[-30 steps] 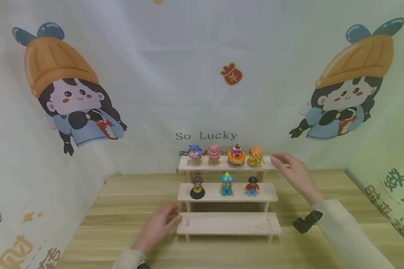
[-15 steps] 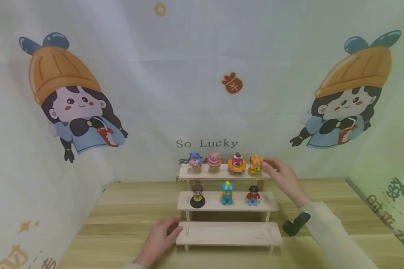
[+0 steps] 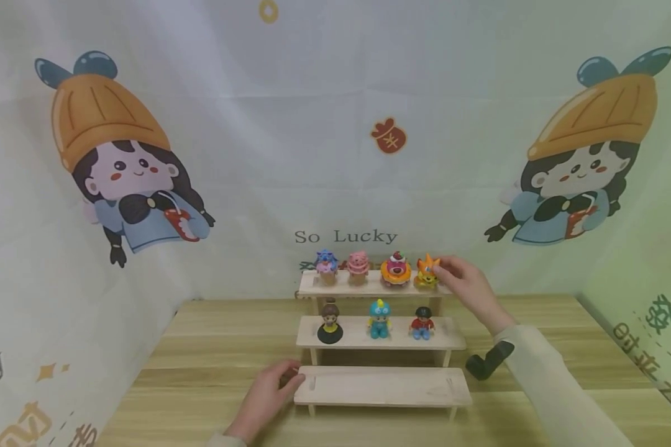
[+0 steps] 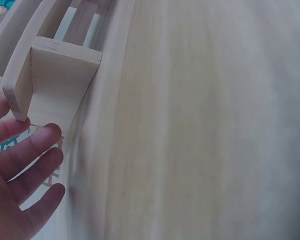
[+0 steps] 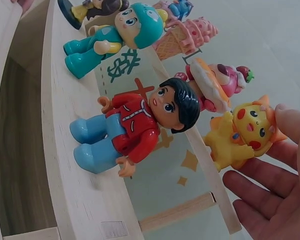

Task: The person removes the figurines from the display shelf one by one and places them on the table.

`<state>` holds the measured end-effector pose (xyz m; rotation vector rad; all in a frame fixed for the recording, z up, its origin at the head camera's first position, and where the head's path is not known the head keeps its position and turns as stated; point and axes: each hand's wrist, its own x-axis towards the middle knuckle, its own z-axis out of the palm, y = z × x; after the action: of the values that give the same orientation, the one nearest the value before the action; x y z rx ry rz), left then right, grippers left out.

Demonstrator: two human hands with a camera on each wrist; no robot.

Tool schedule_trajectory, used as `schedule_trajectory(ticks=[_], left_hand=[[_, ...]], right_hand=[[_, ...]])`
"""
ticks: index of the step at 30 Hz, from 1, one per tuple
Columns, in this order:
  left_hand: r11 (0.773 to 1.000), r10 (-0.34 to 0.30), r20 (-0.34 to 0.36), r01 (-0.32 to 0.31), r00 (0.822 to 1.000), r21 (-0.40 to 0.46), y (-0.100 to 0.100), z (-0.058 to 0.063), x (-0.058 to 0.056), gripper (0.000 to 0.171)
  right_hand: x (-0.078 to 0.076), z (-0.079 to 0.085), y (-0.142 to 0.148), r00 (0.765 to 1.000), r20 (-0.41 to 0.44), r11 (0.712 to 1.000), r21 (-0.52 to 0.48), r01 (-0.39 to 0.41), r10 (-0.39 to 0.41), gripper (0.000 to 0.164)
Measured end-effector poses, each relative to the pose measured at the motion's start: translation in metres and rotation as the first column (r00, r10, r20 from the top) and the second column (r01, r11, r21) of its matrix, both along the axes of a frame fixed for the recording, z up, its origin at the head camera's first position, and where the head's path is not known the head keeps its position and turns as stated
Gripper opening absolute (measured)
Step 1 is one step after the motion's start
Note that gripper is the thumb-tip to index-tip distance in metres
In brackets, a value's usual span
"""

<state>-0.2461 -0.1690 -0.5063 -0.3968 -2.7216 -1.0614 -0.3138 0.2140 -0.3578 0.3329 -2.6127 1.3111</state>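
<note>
My right hand [image 3: 472, 288] pinches a yellow toy figure [image 5: 240, 130] with an orange spiky hood between thumb and fingers, at the right end of the top shelf [image 3: 369, 282]. In the right wrist view its other fingers lie spread below. Beside it stand a pink bear figure in an orange ring [image 3: 396, 270], a pink ice-cream-cone figure [image 3: 358, 268] and a blue one [image 3: 327, 267]. My left hand [image 3: 264, 397] touches the left end of the bottom shelf [image 3: 380, 386] with thumb and index finger; the other fingers are spread and relaxed in the left wrist view.
On the middle shelf [image 3: 352, 336] stand a figure with a black base [image 3: 330, 324], a teal-hooded figure [image 3: 379, 320] and a red-jacketed figure [image 3: 422, 324]. The three-step wooden stand is on a wood-grain table [image 3: 218, 335], with a printed cloth [image 3: 246, 155] behind.
My right hand has moved left from beside the top shelf onto the yellow figure and now pinches it. The left hand stays at the bottom shelf's end. The head view has shifted slightly.
</note>
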Motion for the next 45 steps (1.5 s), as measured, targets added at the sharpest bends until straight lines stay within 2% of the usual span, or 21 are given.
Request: schedule_trajectory(ticks=[6, 13, 21, 32, 38, 45], left_hand=[[1.000, 0.003, 0.015, -0.003, 1.000, 0.004, 0.001, 0.000, 0.002, 0.021], [1.000, -0.008, 0.042, 0.007, 0.999, 0.023, 0.002, 0.002, 0.004, 0.023], [0.999, -0.026, 0.082, 0.023, 0.996, 0.038, 0.004, 0.001, 0.003, 0.023], [0.998, -0.058, 0.091, 0.058, 0.994, 0.006, 0.006, 0.005, 0.004, 0.027], [0.999, -0.049, 0.098, 0.050, 0.994, -0.015, 0.005, 0.010, 0.002, 0.027], [0.998, -0.057, 0.117, 0.060, 0.991, -0.020, 0.002, 0.007, 0.001, 0.028]], right_hand=[[-0.001, 0.000, 0.000, 0.998, 0.058, 1.000, -0.022, 0.000, 0.001, 0.056], [-0.002, -0.002, 0.000, 0.994, 0.110, 0.986, -0.166, -0.008, 0.026, 0.052], [0.000, -0.002, -0.001, 0.991, 0.134, 0.975, -0.222, 0.006, 0.025, 0.049], [0.010, -0.001, 0.008, 0.992, 0.123, 0.958, -0.281, 0.065, -0.031, 0.055], [0.018, 0.001, 0.015, 0.998, 0.060, 0.947, -0.317, 0.044, -0.026, 0.054], [0.029, 0.005, 0.022, 0.999, 0.043, 0.949, -0.313, 0.040, -0.028, 0.051]])
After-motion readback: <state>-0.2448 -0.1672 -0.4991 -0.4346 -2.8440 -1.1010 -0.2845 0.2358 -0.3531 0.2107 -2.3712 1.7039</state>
